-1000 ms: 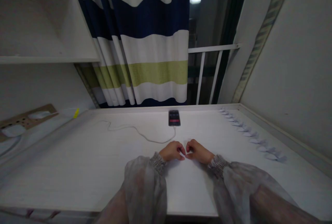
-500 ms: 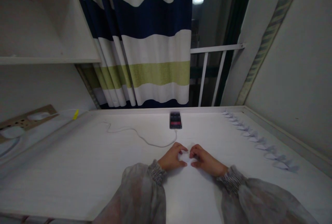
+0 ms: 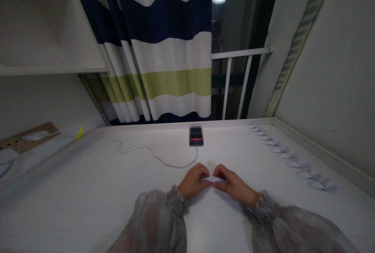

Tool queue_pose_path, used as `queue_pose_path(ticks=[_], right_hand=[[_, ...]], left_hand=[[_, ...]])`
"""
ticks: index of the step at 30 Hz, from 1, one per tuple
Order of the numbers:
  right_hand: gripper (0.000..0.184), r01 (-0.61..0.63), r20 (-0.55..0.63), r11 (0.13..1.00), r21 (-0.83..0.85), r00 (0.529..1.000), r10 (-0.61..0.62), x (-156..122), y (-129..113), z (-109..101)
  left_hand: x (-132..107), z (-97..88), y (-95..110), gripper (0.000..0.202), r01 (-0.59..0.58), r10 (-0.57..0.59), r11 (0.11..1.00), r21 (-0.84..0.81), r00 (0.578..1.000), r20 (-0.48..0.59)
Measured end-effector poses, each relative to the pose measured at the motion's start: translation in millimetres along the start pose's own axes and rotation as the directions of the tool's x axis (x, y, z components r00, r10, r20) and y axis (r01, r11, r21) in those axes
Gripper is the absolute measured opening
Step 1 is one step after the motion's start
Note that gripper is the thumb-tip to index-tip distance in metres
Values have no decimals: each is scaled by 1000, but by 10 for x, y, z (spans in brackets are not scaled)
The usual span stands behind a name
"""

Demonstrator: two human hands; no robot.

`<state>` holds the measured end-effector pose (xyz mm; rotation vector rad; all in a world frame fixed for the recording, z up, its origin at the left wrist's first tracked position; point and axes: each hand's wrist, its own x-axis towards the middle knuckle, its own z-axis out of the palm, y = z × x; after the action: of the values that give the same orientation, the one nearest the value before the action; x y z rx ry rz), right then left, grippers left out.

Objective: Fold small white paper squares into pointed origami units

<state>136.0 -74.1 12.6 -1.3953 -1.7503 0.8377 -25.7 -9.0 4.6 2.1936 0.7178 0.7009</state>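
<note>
A small piece of folded white paper (image 3: 213,179) is between my hands, a little above or on the white desk (image 3: 123,198). My left hand (image 3: 193,181) pinches its left side, thumb below and curled fingers above. On its right side, my right hand (image 3: 234,184) grips it the same way, the two thumb tips nearly touching. The fingers cover much of the paper, so its full shape is hidden.
A row of several folded white paper pieces (image 3: 293,159) runs along the right side of the desk. Behind my hands lies a phone (image 3: 196,136) with a white cable (image 3: 158,157). A power strip (image 3: 29,136) is at the left wall. A striped curtain (image 3: 175,81) hangs behind.
My thumbs have drawn closer together at the near edge of the paper, and the paper looks narrower. The whole view has shifted slightly.
</note>
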Motion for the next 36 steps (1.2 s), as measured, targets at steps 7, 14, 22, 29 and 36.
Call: queue_pose_path(ticks=[7,14,22,29,36], right_hand=[[7,151,-10,946,-286,987,-160,-4,-43,-44],[14,329,121,716,-616,937,-326,-9,-43,-37],[26,499,267,588,-636,858,-439,-76,130,-48],[27,480,269,662,-576,875,-402,-116,168,-98],[25,490,260,663,-566,869,-421,-101,138,-56]], left_hand=[[3,-15,9,1,-60,64,995,78,997,-48],[-2,-25,-34,8,-197,194,956,216,980,37],[-14,-72,-45,19,-339,284,923,182,920,271],[65,-21,-59,12,-81,72,996,47,982,172],[95,0,-19,9,43,-48,998,40,988,150]])
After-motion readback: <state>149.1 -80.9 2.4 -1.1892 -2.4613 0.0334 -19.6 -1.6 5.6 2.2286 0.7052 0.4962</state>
